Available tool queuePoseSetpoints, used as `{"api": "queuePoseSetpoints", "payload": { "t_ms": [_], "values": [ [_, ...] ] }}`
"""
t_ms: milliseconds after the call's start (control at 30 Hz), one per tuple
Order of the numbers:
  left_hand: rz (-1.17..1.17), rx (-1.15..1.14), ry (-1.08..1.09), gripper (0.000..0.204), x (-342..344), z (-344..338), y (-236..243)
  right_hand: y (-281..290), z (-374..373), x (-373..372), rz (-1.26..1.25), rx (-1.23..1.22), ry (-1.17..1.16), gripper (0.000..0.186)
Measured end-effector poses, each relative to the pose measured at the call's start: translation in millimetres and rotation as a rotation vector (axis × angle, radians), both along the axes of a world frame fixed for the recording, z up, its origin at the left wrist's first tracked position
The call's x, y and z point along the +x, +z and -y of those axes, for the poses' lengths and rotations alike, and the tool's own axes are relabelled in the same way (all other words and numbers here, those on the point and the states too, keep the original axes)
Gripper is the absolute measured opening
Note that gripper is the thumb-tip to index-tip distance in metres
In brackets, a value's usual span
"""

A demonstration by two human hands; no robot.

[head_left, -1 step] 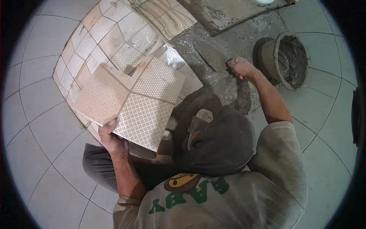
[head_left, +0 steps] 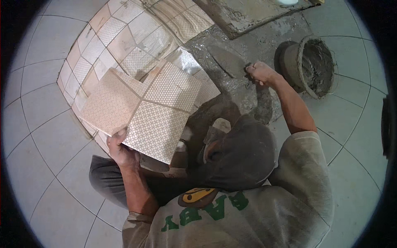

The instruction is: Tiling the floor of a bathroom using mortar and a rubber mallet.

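Note:
My left hand [head_left: 123, 153] is closed on the near edge of a large beige patterned tile [head_left: 159, 126], thumb on top and fingers hidden beneath. The tile is tilted and printed with several different square motifs. Stretched out to the right, my right hand [head_left: 262, 74] is in a fist around the handle of what looks like a trowel. Its mortar-smeared blade [head_left: 228, 61] lies low over the wet grey mortar [head_left: 248, 99] and blends into it. Partly behind the held tile are another patterned piece [head_left: 209, 89] and a shiny silvery sheet [head_left: 187, 62].
A mortar-caked bucket [head_left: 304, 62] leans beside my right hand, grey mix inside. At the top stands a mortar-covered board or tray [head_left: 235, 31]. Patterned tiles [head_left: 111, 31] cover the surface at upper left. Plain pale floor tiles [head_left: 43, 103] run along both sides.
My right hand and the trowel have shifted very slightly. My left hand and the tile stay where they were.

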State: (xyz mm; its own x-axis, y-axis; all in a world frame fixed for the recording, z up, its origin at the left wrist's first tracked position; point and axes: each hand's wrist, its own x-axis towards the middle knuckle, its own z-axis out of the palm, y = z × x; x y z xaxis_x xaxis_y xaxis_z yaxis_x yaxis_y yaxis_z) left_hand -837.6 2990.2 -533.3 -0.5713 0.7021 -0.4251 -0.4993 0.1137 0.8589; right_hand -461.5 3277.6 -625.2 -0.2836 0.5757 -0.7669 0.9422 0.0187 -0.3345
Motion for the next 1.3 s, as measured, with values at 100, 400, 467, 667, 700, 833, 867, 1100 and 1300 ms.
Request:
{"api": "queuePoseSetpoints", "payload": {
  "t_ms": [100,400,467,667,700,833,867,1100,1300],
  "values": [
    [-0.034,0.023,-0.026,0.035,2,-5,3,-5,-6,-7,0.064,-0.067,0.039,0.040],
    [0.054,-0.031,0.005,0.036,3,-4,7,-33,23,36,-0.043,0.202,0.334,0.037],
    [0.055,-0.040,0.032,0.036,9,-8,12,-35,28,43,-0.012,0.175,0.372,0.036],
    [0.032,-0.059,0.032,0.037,2,-4,8,-31,54,45,0.017,0.301,0.384,0.035],
    [0.020,-0.054,0.029,0.038,2,-4,8,-30,59,45,0.019,0.301,0.387,0.035],
    [0.041,-0.042,0.054,0.038,7,-8,11,-47,81,53,0.054,0.279,0.327,0.037],
    [0.018,-0.036,0.028,0.040,5,-6,8,-54,84,58,0.039,0.272,0.308,0.037],
    [-0.040,-0.039,-0.028,0.048,2,1,1,-55,86,54,0.031,0.210,0.236,0.040],
    [-0.063,-0.025,-0.035,0.052,8,-6,8,-55,97,44,0.169,0.315,0.115,0.043]
  ]
}}
